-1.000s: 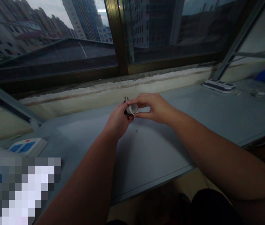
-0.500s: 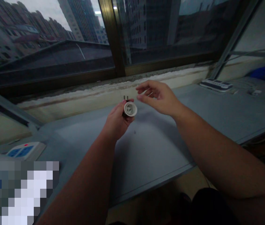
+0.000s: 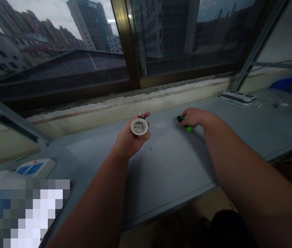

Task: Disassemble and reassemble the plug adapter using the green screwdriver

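Note:
A round white socket with metal contacts inside and two prongs at its back is held in my left hand, its opening facing me above the grey table. Off to the right, my right hand has its fingers around the black and green handle of a screwdriver, whose thin shaft points down and to the right, partly behind my forearm. A tiny bit lies on the table between my arms.
A white power strip with blue sockets sits at the left of the table. Another power strip lies at the back right, near cables and a person's blue sleeve. A window and ledge run behind.
My right hand has moved right and down from beside the socket and taken hold of the screwdriver. My left hand has tilted the socket so that its opening faces me more directly.

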Demonstrator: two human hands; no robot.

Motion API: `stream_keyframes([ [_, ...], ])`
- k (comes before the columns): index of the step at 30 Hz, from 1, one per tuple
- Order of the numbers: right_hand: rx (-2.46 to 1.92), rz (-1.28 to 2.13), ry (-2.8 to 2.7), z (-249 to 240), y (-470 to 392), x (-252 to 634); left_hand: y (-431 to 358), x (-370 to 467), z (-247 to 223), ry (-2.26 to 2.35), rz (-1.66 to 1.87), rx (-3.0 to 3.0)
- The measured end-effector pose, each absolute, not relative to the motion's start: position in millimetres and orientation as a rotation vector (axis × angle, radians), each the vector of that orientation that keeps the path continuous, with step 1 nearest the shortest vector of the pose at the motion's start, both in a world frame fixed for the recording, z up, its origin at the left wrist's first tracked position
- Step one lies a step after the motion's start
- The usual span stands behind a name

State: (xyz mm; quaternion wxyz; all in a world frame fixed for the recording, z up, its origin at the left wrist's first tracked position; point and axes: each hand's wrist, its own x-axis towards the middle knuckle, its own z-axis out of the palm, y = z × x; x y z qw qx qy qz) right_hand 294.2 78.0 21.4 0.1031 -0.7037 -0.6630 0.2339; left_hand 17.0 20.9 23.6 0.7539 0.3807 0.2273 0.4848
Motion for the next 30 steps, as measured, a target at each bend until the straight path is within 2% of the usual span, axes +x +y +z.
stream_keyframes([
  [2,-1.808,0.715,-1.706,30,72,290,21,18,23,0.502,1.069,0.817],
  [6,-0.968,0.943,-1.229,49,55,275,24,19,20,0.531,1.103,0.827],
  [10,-0.617,1.003,-1.129,59,38,255,26,19,16,0.65,1.129,0.879],
  [23,-0.479,0.908,-1.304,56,30,235,23,22,16,0.738,1.151,0.968],
  [30,-0.607,0.904,-1.332,62,17,230,23,23,14,0.712,1.179,0.969],
])
